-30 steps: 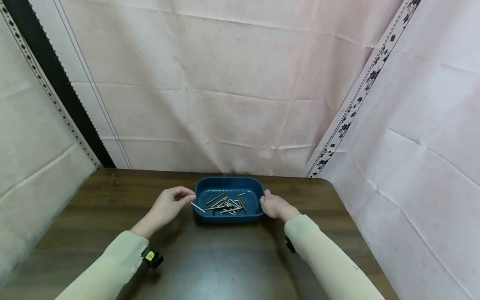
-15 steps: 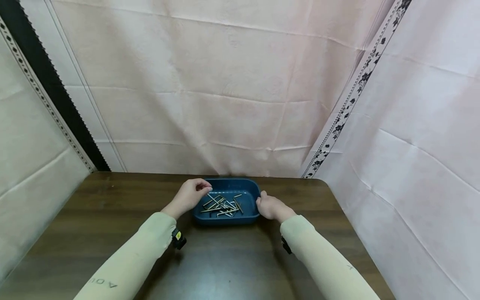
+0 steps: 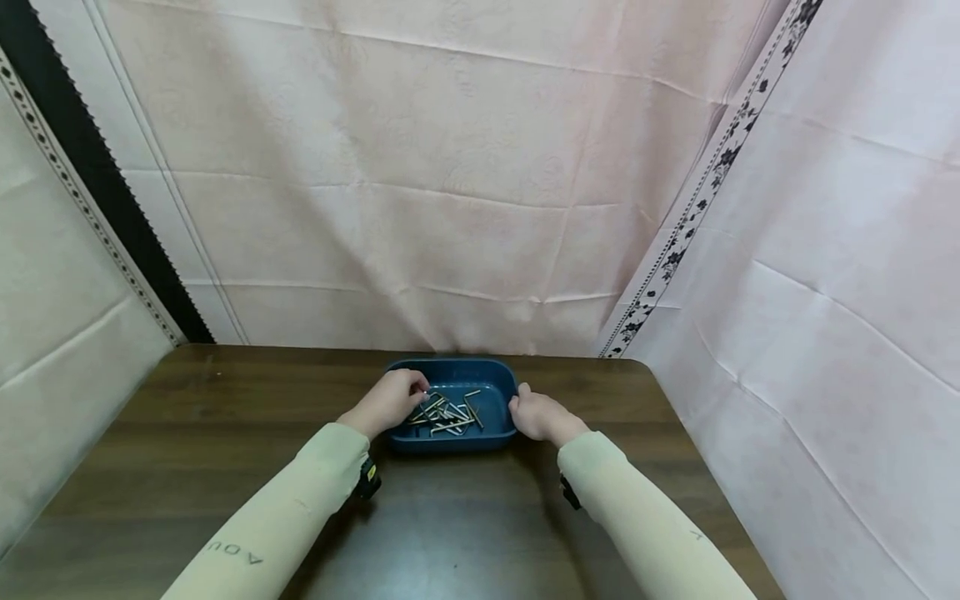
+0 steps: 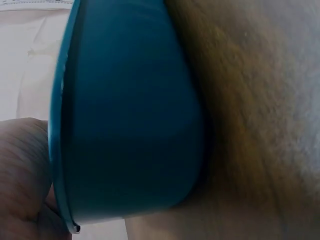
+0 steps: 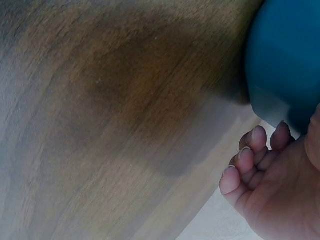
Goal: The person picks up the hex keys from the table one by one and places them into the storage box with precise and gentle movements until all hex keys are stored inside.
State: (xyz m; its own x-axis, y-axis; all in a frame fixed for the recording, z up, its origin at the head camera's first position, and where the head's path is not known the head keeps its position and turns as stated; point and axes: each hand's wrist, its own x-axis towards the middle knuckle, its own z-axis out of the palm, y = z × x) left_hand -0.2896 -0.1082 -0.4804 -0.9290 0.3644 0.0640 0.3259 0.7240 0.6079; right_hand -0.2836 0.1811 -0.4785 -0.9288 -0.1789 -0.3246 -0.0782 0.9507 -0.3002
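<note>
A dark blue tray (image 3: 491, 417) holds a loose pile of thin metal rods (image 3: 450, 417), gold and silver, some bent at the end. Reaching over its left rim, my left hand (image 3: 390, 402) pinches a slim silver rod whose bright tip shows by the fingertips, low over the pile. The left wrist view shows part of this hand (image 4: 22, 175) just past the rim, its fingertips hidden behind the tray wall (image 4: 130, 115). At the other end, my right hand (image 3: 542, 414) grips the tray's right side. From the right wrist, its fingers (image 5: 245, 160) appear curled beside the blue wall (image 5: 285, 55).
The tray stands near the back edge of a brown wooden table (image 3: 465, 517). Pale cloth (image 3: 420, 183) hangs close behind, with further cloth (image 3: 847, 333) along the right side and on the left. Each wrist wears a small black device (image 3: 367, 478).
My left hand has moved right from outside the tray to over it, then lowered the silver rod to the pile. The right hand has stayed on the tray's right end.
</note>
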